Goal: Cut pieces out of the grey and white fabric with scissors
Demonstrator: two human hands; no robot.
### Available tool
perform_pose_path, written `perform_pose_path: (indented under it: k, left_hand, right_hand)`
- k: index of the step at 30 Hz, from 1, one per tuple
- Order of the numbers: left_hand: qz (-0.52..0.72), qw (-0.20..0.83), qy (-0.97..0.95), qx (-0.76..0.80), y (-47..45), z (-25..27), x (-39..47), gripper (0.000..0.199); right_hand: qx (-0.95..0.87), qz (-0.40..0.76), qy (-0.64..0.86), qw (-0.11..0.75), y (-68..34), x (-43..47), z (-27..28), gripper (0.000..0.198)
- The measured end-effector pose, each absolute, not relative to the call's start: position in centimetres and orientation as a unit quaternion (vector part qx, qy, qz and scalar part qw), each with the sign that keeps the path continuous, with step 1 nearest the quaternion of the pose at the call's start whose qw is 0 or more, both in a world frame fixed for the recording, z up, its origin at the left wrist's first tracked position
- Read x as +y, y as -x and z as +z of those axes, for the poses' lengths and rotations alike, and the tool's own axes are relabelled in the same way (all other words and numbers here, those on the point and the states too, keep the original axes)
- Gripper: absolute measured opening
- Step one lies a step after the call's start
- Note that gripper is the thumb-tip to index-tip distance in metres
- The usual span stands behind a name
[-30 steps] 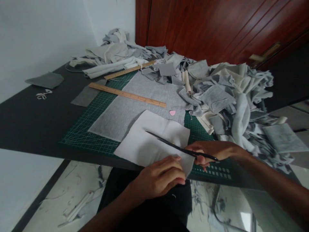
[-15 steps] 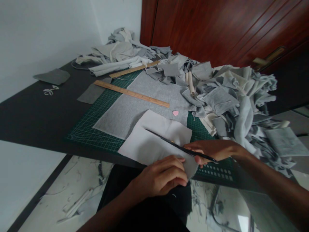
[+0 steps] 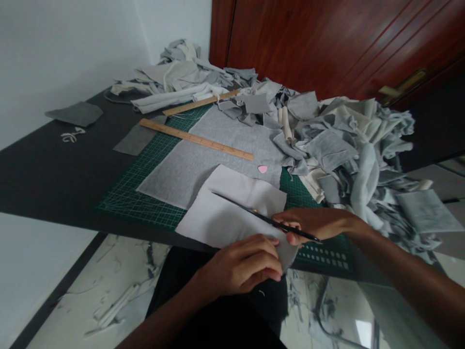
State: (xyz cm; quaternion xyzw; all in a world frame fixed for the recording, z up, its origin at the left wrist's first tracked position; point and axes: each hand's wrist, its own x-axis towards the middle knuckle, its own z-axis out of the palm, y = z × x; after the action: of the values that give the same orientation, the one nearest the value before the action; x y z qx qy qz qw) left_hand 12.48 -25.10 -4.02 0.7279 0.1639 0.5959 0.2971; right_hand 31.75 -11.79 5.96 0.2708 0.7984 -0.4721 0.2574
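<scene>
A piece of white fabric (image 3: 207, 218), its near right corner looking grey, lies at the table's front edge. Black scissors (image 3: 238, 204) with a gold-coloured pivot lie slantwise across it, tip to the far left. My right hand (image 3: 301, 225) is closed around the scissors' handles at the fabric's right side. Only one long blade shows clearly; whether the other is under the fabric I cannot tell. With curled fingers, my left hand (image 3: 250, 264) grips the fabric's near right corner just below the scissors. Under the white piece spreads a larger grey fabric sheet (image 3: 214, 128).
A green cutting mat (image 3: 125, 194) covers part of the dark table (image 3: 32, 174). Two wooden rulers, the nearer ruler (image 3: 196, 139) on the grey sheet, and a pink tailor's chalk (image 3: 262, 169) lie beyond. Heaped fabric scraps (image 3: 334, 145) line the back and right, before a wooden door (image 3: 308, 43).
The scissors and my right hand have shifted slightly left across the white fabric. My left hand keeps its grip on the corner. The view has drifted a little.
</scene>
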Motion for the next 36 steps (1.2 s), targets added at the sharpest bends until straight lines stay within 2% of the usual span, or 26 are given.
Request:
perform_pose_path:
  k: [8, 25, 32, 36]
  left_hand:
    - [0.594, 0.288, -0.729, 0.182, -12.5, -4.1, -25.2, 0.011]
    - [0.6, 0.28, -0.724, 0.193, -12.6, -4.3, -25.2, 0.009]
    - [0.6, 0.284, -0.724, 0.186, -12.5, -4.2, -25.1, 0.008]
    - [0.597, 0.291, -0.722, 0.193, -12.5, -4.1, -25.1, 0.009]
  right_hand:
    - [0.733, -0.562, -0.302, 0.235, -31.7, -11.8, 5.3, 0.073]
    - [0.696, -0.607, -0.325, 0.204, -32.0, -11.5, 4.4, 0.057]
    - [0.674, -0.644, -0.309, 0.189, -32.3, -11.0, 3.9, 0.062]
    - [0.663, -0.646, -0.322, 0.196, -32.5, -10.8, 3.6, 0.05]
